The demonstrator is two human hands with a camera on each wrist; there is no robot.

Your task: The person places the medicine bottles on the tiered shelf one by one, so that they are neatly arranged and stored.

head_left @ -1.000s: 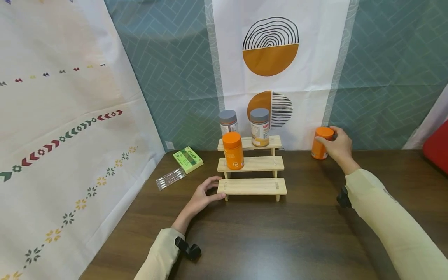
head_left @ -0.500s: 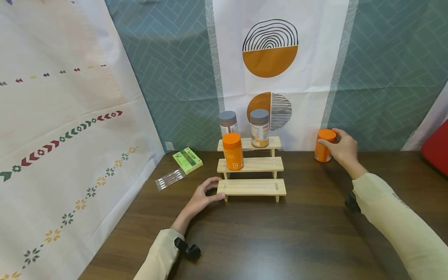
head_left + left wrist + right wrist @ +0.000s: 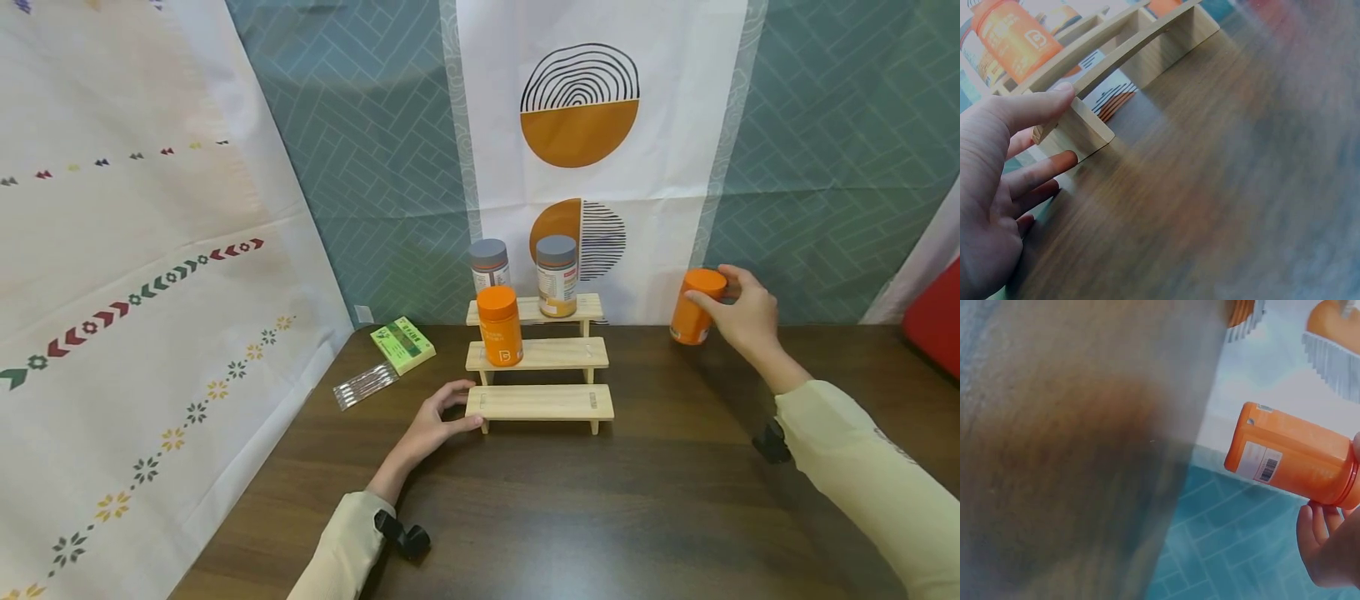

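My right hand (image 3: 750,317) grips an orange bottle (image 3: 687,321) around its cap end, between thumb and fingers. The bottle tilts, its base toward the left, close over the back of the table. In the right wrist view its label with a barcode (image 3: 1268,469) shows. My left hand (image 3: 438,419) pinches the left end of the lowest step of a three-step wooden rack (image 3: 547,402), thumb (image 3: 1054,100) on top. Another orange bottle (image 3: 500,327) stands on the left of the middle step. Two grey-capped jars (image 3: 557,279) are at the top step.
A green-yellow box (image 3: 403,343) and a clear pack of cotton swabs (image 3: 365,385) lie on the dark wood table (image 3: 570,517), left of the rack. A patterned curtain (image 3: 825,208) hangs right behind the table. Something red (image 3: 937,321) sits at the far right edge.
My right hand has moved to the right. The orange bottle in it went from upright to tilted and shifted slightly right. My left hand and the rack have stayed in place.
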